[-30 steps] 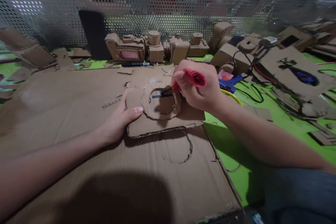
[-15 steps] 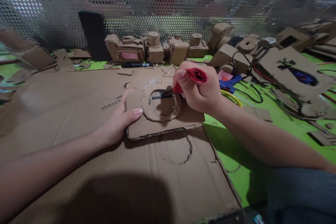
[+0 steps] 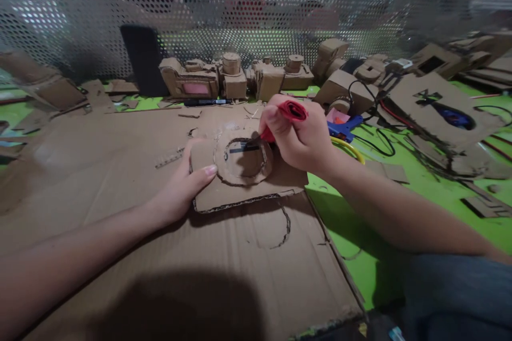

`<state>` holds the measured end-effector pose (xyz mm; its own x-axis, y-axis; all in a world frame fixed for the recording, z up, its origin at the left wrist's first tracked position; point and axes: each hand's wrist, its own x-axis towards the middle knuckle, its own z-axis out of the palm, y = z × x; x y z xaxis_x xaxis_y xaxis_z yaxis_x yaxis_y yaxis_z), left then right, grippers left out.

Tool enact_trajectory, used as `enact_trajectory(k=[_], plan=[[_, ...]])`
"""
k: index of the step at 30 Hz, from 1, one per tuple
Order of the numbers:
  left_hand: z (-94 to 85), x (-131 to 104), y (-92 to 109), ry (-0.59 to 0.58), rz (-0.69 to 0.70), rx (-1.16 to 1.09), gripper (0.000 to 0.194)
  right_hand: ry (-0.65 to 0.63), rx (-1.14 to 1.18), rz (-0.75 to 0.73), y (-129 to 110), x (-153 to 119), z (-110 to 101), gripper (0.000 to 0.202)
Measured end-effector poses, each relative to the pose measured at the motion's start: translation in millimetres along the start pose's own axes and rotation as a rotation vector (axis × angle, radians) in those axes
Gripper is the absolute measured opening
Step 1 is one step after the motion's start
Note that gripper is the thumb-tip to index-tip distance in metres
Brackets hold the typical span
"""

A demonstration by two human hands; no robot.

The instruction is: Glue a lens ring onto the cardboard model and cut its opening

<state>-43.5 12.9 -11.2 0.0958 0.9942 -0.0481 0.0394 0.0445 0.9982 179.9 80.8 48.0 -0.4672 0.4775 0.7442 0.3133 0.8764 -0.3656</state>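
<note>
My left hand (image 3: 192, 173) grips the left end of a cardboard box (image 3: 208, 192), thumb on top beside a raised cardboard ring (image 3: 220, 170). The ring surrounds a round opening, and a dark strip shows inside it. My right hand (image 3: 302, 136) is closed round a knife (image 3: 295, 111) with a red wrapped handle. Its thin dark blade points down and left at the upper right edge of the opening; the tip is hard to make out. The box rests tilted on a large cardboard sheet (image 3: 120, 170).
Several cardboard camera models (image 3: 232, 85) line the back, before a perforated metal screen (image 3: 240, 16). A black marker (image 3: 206, 102) lies near them. At the right are a blue glue gun (image 3: 346, 129), cables and cardboard scraps on the green table (image 3: 340, 213). A dark panel (image 3: 144, 61) leans upright.
The view has shifted slightly. My right hand and the knife stay at the opening's upper right edge with only a small movement; my left hand keeps its hold on the box.
</note>
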Motion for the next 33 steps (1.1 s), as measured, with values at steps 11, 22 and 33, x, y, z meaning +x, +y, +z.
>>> enact_trajectory(k=[11, 22, 33], plan=[[-7.3, -6, 0, -0.225, 0.439, 0.271, 0.054, -0.041, 0.255, 0.225, 2, 10, 3, 0.056], [-17.3, 2, -1, -0.433, 0.372, 0.333, 0.092, -0.403, 0.311, 0.256, 18, 11, -10, 0.039], [-17.8, 0, -1, -0.441, 0.329, 0.285, 0.09, -0.187, 0.349, 0.273, 34, -6, -9, 0.024]])
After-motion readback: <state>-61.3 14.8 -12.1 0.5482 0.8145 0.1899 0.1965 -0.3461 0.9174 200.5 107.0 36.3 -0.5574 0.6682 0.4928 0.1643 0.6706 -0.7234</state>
